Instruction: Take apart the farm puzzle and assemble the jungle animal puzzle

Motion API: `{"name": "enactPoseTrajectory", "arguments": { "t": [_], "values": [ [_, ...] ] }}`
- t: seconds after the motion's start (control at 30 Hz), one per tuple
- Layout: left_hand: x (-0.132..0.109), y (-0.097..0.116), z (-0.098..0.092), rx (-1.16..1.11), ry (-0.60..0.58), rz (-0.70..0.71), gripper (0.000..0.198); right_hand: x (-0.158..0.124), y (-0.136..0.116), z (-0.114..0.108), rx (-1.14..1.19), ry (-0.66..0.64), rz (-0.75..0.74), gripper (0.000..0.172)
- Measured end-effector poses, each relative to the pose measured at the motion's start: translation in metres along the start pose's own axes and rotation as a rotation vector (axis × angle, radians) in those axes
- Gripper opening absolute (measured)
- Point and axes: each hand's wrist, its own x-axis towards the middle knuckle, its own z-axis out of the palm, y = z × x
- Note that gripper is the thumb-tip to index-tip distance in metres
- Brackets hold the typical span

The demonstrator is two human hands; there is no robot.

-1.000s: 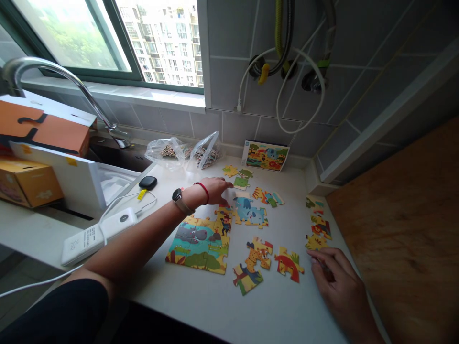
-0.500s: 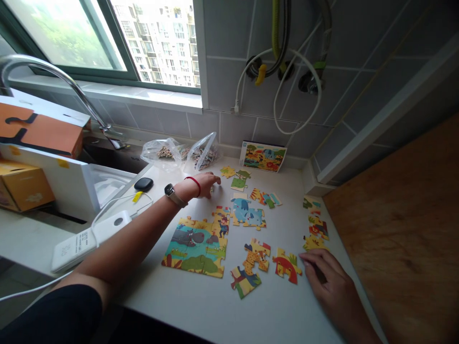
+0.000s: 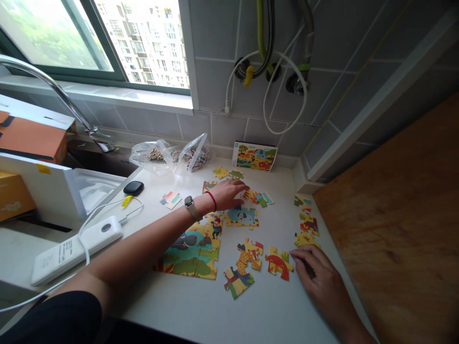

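Note:
My left hand [image 3: 231, 193] reaches over the upper middle of the puzzle pieces, fingers apart, its fingertips beside the orange striped pieces [image 3: 248, 194] and just above the blue elephant section [image 3: 242, 216]. Its forearm partly covers the joined hippo section [image 3: 201, 248]. My right hand [image 3: 317, 277] rests at the right, fingers curled together; whether anything is between them is hidden. Near its fingertips lie the red parrot piece [image 3: 278, 263] and a yellow lion piece [image 3: 306, 239]. Giraffe and leopard pieces [image 3: 250, 255] sit in the lower middle.
A picture card [image 3: 255, 156] leans on the back wall. Plastic bags of pieces [image 3: 193, 157] lie left of it. A loose piece [image 3: 170, 199], a black case [image 3: 133, 188] and a white power bank [image 3: 77, 248] are at left. A wooden board [image 3: 394, 215] stands at right.
My left hand has moved right, from the spot below the bags to the orange striped pieces. A piece at its former place is now uncovered. The view has shifted slightly; my right hand stays put.

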Motion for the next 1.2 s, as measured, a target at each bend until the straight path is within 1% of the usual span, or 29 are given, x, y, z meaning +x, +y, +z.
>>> {"name": "enactPoseTrajectory", "arguments": {
  "t": [0.07,0.13,0.2,0.27,0.37,0.4,0.47,0.53,0.63,0.67,0.7,0.8,0.9,0.93,0.97,1.0,1.07,1.1,1.13,1.2],
  "values": [
    [0.013,0.010,0.006,0.004,-0.019,-0.008,0.051,0.000,-0.001,-0.001,0.018,0.002,0.012,0.019],
    [0.023,0.013,0.009,0.006,-0.049,-0.039,0.051,0.000,-0.001,-0.001,0.031,0.004,0.017,0.020],
    [0.031,0.010,0.008,0.006,-0.076,-0.052,0.050,0.000,-0.001,-0.001,0.042,-0.001,0.018,0.020],
    [0.036,0.005,0.006,-0.025,-0.080,-0.069,0.053,0.000,-0.001,-0.001,0.054,-0.002,0.019,0.020],
    [0.041,-0.002,0.003,-0.093,-0.042,-0.151,0.064,0.000,-0.002,0.000,0.071,-0.007,0.033,0.021],
    [0.042,-0.003,0.003,-0.101,-0.023,-0.183,0.065,0.000,-0.002,0.000,0.076,-0.011,0.039,0.021],
    [0.045,-0.006,0.001,-0.107,0.015,-0.243,0.056,0.001,-0.002,0.000,0.081,-0.019,0.049,0.022],
    [0.047,-0.008,-0.002,-0.132,0.051,-0.306,0.035,0.001,-0.003,0.000,0.079,-0.023,0.056,0.022],
    [0.045,-0.010,-0.011,-0.203,0.102,-0.392,0.005,0.001,-0.003,0.001,0.081,-0.024,0.058,0.022],
    [0.042,-0.008,-0.015,-0.237,0.118,-0.416,0.004,0.001,-0.003,0.001,0.084,-0.022,0.057,0.022],
    [0.039,-0.005,-0.018,-0.277,0.131,-0.437,0.010,0.002,-0.004,0.001,0.088,-0.018,0.055,0.022],
    [0.022,0.014,-0.022,-0.419,0.127,-0.466,0.021,0.002,-0.005,0.000,0.098,0.009,0.048,0.022],
    [-0.002,0.050,-0.013,-0.570,0.063,-0.458,0.034,0.001,-0.007,-0.004,0.114,0.074,0.033,0.019],
    [-0.010,0.065,-0.007,-0.729,0.017,-0.458,0.038,0.001,-0.008,-0.006,0.122,0.091,0.016,0.020],
    [-0.019,0.079,-0.001,-0.861,-0.045,-0.457,0.041,0.000,-0.010,-0.008,0.128,0.095,-0.015,0.027],
    [-0.027,0.093,0.006,-0.959,-0.087,-0.458,0.044,-0.001,-0.013,-0.010,0.131,0.085,-0.061,0.039],
    [-0.040,0.117,0.018,-1.099,-0.139,-0.471,0.049,-0.002,-0.019,-0.014,0.126,0.047,-0.185,0.061],
    [-0.045,0.127,0.023,-1.153,-0.177,-0.487,0.051,-0.003,-0.022,-0.015,0.120,0.036,-0.246,0.065],
    [-0.049,0.134,0.027,-1.189,-0.229,-0.508,0.053,-0.004,-0.025,-0.016,0.114,0.039,-0.294,0.065],
    [-0.053,0.141,0.033,-1.241,-0.332,-0.542,0.054,-0.005,-0.029,-0.017,0.110,0.070,-0.352,0.054]
  ]
}}
